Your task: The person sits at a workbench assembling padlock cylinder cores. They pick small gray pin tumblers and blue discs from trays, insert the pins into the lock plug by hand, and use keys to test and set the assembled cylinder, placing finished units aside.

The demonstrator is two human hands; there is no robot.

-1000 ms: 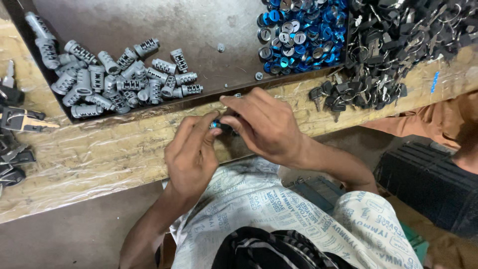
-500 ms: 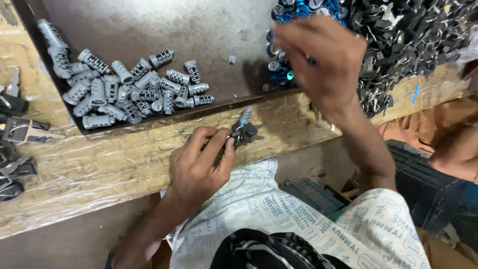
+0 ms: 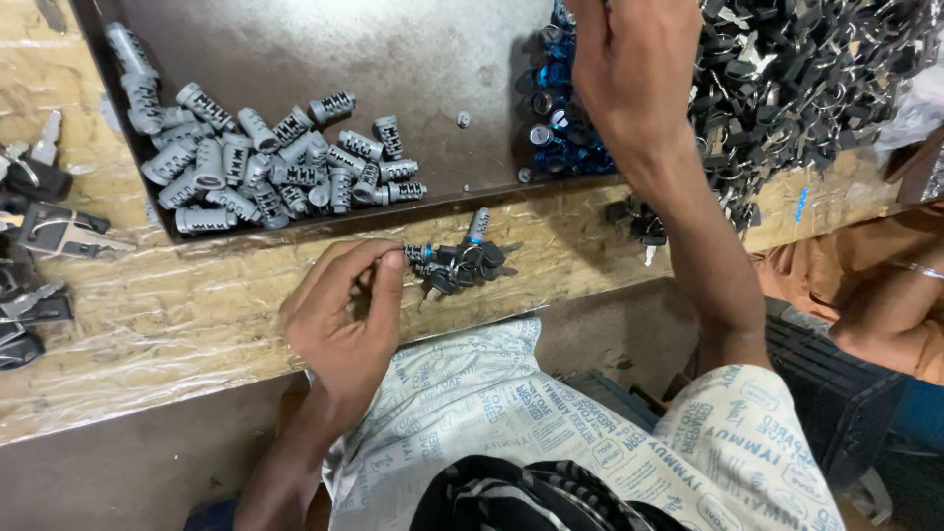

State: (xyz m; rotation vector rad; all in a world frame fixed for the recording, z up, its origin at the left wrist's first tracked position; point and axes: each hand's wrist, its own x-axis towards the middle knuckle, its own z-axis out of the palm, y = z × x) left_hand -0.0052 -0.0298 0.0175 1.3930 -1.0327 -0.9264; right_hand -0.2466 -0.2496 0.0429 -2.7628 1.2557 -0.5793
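In the head view, the left hand pinches a lock cylinder with black keys steady over the wooden bench edge, beside the dark metal tray of grey cylinders, while the right hand reaches into the blue caps, its grip hidden.

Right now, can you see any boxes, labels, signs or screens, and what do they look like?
No boxes, signs or screens show.
Printed cloth: over the person's lap at the bottom, pale with dark lettering all over.
Blue sticker: on the wooden bench edge at right, a small narrow strip.
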